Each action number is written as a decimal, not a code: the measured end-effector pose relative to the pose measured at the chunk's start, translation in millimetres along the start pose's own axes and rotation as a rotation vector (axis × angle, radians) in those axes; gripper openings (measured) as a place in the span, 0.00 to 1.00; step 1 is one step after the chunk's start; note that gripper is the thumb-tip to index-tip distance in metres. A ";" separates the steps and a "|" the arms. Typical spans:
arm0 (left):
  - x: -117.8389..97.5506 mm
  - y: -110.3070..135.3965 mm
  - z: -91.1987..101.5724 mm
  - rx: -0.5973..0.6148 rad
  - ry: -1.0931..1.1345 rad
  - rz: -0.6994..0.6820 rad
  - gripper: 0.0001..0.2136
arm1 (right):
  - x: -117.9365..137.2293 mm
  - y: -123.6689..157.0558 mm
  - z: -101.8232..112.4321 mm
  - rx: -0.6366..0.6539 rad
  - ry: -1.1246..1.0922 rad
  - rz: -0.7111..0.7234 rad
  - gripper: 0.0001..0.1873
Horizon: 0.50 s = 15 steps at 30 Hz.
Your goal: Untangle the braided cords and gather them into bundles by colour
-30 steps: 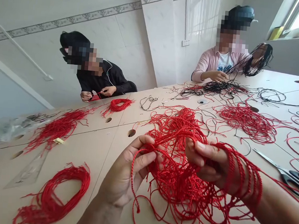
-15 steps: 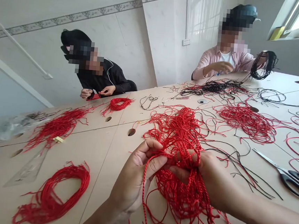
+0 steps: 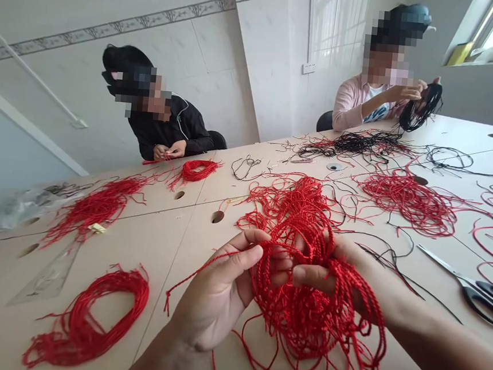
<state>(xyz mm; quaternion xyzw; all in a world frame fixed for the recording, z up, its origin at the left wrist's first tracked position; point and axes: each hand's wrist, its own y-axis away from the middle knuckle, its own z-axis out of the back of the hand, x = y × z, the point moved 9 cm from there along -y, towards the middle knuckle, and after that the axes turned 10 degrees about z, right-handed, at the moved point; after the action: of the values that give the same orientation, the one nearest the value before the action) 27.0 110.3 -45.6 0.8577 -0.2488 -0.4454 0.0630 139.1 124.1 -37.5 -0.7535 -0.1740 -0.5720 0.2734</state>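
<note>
A large tangled pile of red twisted cord (image 3: 302, 334) lies on the table in front of me, partly under my hands. My left hand (image 3: 229, 281) pinches a single red cord (image 3: 190, 278) between thumb and fingers; its knotted end hangs out to the left over the back of the hand. My right hand (image 3: 329, 273) is closed round a looped bunch of red cords (image 3: 361, 299), with the thumb lying across it. Loops from this bunch droop over the right wrist side. The fingertips of both hands are close together amid the cords.
Black-handled scissors (image 3: 484, 298) lie at the right. A red cord coil (image 3: 132, 307) and a clear set square (image 3: 44, 276) are at the left. More red cords (image 3: 409, 202) and black cords (image 3: 366, 143) lie farther back. Two people sit across the table (image 3: 161, 316), handling cords.
The cord end in my left hand has swung from hanging down to pointing left. My right hand's bunch now drapes over to the right. The person at right has brought both hands to the black coil.
</note>
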 end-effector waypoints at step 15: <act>-56.1 9.4 29.7 -0.211 -0.469 -0.277 0.12 | 28.5 17.1 54.2 -0.267 -0.048 -0.054 0.15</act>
<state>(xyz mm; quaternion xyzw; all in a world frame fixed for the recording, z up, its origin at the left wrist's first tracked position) -26.9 132.6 -19.1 0.7460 -0.0894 -0.6592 0.0314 198.6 142.3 -24.4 -0.7919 -0.1229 -0.5788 0.1510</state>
